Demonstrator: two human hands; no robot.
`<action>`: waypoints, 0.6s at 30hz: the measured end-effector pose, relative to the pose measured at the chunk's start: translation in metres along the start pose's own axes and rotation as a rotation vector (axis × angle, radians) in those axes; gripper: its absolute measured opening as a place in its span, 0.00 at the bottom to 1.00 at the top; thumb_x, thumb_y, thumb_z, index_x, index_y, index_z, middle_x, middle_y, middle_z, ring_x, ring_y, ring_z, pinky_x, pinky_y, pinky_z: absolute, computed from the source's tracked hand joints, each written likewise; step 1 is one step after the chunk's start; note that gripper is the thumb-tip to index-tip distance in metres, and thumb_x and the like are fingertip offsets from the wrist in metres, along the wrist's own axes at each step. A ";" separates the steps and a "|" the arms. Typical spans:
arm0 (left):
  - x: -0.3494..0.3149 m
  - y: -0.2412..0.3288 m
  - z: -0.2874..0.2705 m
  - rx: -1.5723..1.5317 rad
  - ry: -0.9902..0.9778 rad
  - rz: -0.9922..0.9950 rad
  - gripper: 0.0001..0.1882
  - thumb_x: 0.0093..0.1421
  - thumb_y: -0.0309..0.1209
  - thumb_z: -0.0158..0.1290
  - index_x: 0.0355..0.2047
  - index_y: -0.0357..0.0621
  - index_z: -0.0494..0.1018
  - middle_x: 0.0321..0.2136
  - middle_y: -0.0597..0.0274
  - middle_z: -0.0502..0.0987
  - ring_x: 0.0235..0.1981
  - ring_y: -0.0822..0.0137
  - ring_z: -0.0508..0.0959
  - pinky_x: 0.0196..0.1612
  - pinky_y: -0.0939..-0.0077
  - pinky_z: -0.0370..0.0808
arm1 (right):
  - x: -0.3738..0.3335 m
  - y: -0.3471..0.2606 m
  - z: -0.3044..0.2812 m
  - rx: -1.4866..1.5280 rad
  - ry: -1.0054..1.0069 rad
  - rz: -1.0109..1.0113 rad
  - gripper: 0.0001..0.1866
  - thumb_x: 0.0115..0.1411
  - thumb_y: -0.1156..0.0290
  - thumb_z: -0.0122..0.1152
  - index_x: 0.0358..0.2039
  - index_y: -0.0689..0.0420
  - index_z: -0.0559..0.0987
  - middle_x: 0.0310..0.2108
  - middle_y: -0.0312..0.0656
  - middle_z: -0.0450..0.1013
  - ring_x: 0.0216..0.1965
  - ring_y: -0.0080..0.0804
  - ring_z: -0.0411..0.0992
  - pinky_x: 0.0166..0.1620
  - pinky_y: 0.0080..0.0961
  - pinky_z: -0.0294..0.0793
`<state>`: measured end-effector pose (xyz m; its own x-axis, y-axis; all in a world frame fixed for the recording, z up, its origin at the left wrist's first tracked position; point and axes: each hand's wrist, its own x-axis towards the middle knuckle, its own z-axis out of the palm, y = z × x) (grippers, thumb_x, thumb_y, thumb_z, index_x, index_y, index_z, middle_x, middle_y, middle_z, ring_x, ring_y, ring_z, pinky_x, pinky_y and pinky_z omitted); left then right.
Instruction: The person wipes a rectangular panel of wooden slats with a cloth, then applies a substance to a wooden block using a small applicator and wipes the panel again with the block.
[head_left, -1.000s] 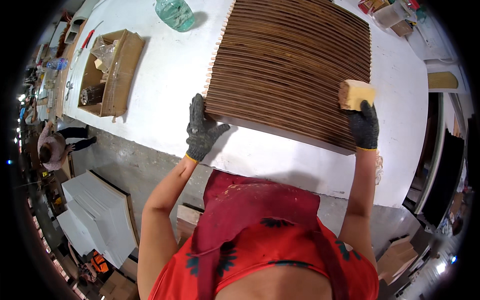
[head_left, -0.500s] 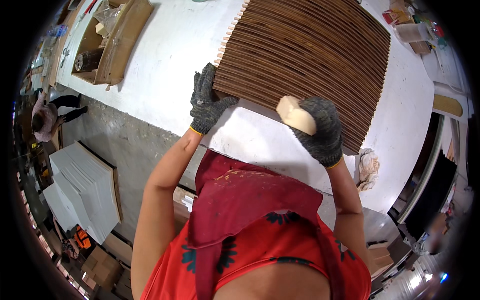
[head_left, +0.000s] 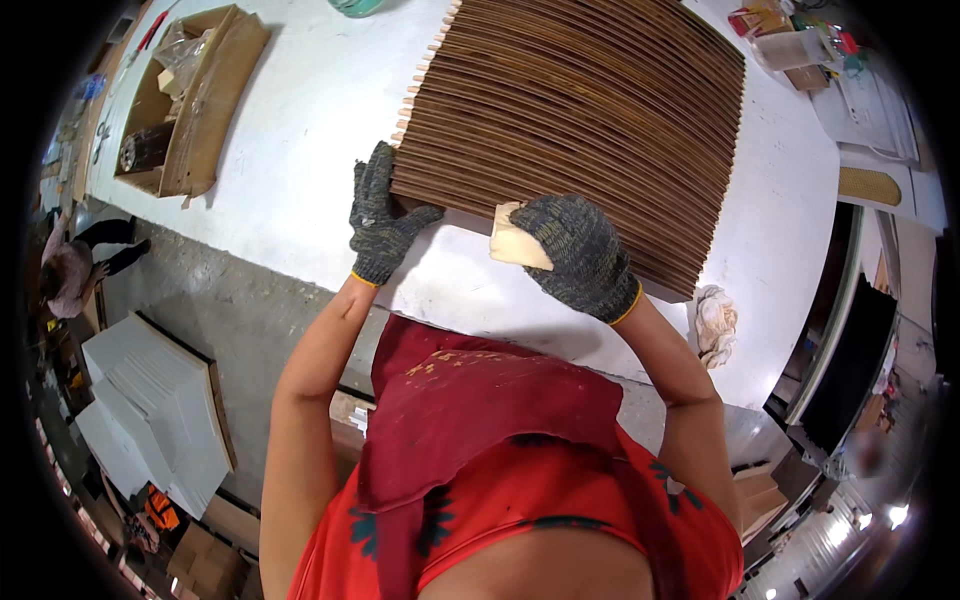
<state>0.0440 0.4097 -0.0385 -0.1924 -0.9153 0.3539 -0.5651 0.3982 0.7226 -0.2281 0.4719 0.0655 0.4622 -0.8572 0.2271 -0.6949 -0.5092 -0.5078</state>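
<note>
A workshop: the white bench [head_left: 300, 170] spans 10 to 2 o'clock, stacked boards [head_left: 160, 400] sit at 8, another person [head_left: 68, 272] is at 9, a speckled apron [head_left: 485, 425] at 6.

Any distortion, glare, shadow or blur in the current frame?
Head view: fisheye curvature bows the brown slatted panel; both sides fade to black; lights glare lower right; soft shadow darkens the white table near the apron; right hand looks reasonably sharp.

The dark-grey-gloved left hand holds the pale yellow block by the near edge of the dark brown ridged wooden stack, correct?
Wrong hand: the head view shows the dark-grey-gloved right hand holding the pale yellow block by the near edge of the dark brown ridged wooden stack. The left hand is at the stack's near left corner.
</note>
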 end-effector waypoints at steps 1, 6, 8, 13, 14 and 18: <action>0.000 0.002 0.000 0.004 -0.007 -0.005 0.51 0.36 0.34 0.73 0.60 0.38 0.60 0.57 0.49 0.67 0.59 0.54 0.65 0.67 0.58 0.50 | 0.001 0.003 -0.002 0.013 -0.007 0.006 0.27 0.46 0.66 0.66 0.50 0.55 0.74 0.45 0.45 0.71 0.47 0.45 0.70 0.53 0.40 0.68; 0.000 0.002 -0.001 -0.004 -0.018 -0.016 0.52 0.36 0.34 0.73 0.61 0.39 0.59 0.58 0.50 0.66 0.58 0.55 0.65 0.65 0.60 0.55 | 0.012 0.043 -0.031 -0.052 0.101 0.033 0.25 0.49 0.67 0.68 0.48 0.57 0.74 0.42 0.47 0.73 0.44 0.44 0.71 0.50 0.37 0.71; 0.001 0.000 0.000 -0.032 -0.017 -0.026 0.52 0.36 0.34 0.73 0.61 0.39 0.58 0.58 0.50 0.66 0.58 0.55 0.65 0.65 0.60 0.55 | 0.017 0.067 -0.051 -0.054 0.172 0.200 0.25 0.49 0.64 0.70 0.47 0.57 0.74 0.41 0.47 0.73 0.44 0.45 0.71 0.49 0.37 0.71; 0.001 -0.005 0.005 0.001 0.019 0.047 0.53 0.36 0.36 0.74 0.62 0.39 0.58 0.58 0.50 0.65 0.59 0.56 0.65 0.66 0.60 0.52 | 0.007 0.172 -0.115 -0.434 0.337 0.417 0.23 0.48 0.63 0.68 0.44 0.58 0.76 0.41 0.49 0.74 0.43 0.48 0.72 0.48 0.39 0.70; 0.000 -0.005 0.003 0.005 0.013 0.042 0.53 0.36 0.36 0.74 0.62 0.39 0.58 0.59 0.50 0.65 0.59 0.56 0.65 0.66 0.60 0.52 | 0.003 0.184 -0.123 -0.500 0.336 0.450 0.23 0.48 0.63 0.68 0.44 0.58 0.76 0.41 0.49 0.74 0.43 0.47 0.72 0.48 0.39 0.70; -0.002 -0.005 -0.001 0.013 0.010 0.035 0.53 0.36 0.37 0.73 0.62 0.38 0.58 0.59 0.49 0.65 0.60 0.55 0.64 0.67 0.58 0.50 | 0.026 0.120 -0.120 -0.386 0.326 0.453 0.23 0.48 0.63 0.69 0.43 0.58 0.76 0.40 0.49 0.74 0.42 0.45 0.72 0.47 0.37 0.71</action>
<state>0.0480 0.4091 -0.0425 -0.2043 -0.9002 0.3845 -0.5683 0.4289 0.7022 -0.3653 0.3795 0.1101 -0.0684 -0.9409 0.3318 -0.9556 -0.0338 -0.2927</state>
